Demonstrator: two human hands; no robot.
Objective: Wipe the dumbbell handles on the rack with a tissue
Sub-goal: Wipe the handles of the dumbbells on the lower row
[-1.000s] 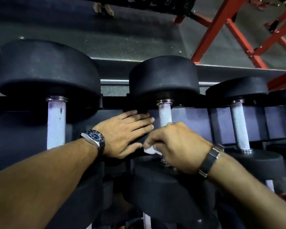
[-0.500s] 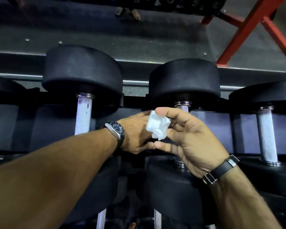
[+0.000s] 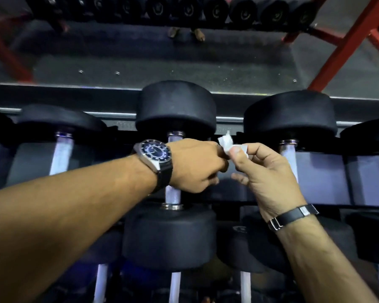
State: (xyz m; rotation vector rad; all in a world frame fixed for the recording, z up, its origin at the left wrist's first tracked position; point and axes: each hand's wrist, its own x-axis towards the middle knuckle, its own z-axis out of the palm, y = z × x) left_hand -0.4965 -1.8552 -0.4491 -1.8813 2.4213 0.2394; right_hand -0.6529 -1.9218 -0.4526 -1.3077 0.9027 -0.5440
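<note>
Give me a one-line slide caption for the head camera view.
Both hands, left and right, pinch a white tissue above the dumbbell rack.

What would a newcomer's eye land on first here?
Mid-frame, two hands meet over a small white tissue: the right hand pinches it and the left hand seems to as well. A blue-faced wristwatch sits on the left wrist. Behind them, black dumbbells with pale knurled handles line the rack.

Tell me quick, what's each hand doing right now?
Left hand: fingers curled, pinching one end of the tissue.
Right hand: pinching the other end of the tissue between thumb and fingers.
</note>
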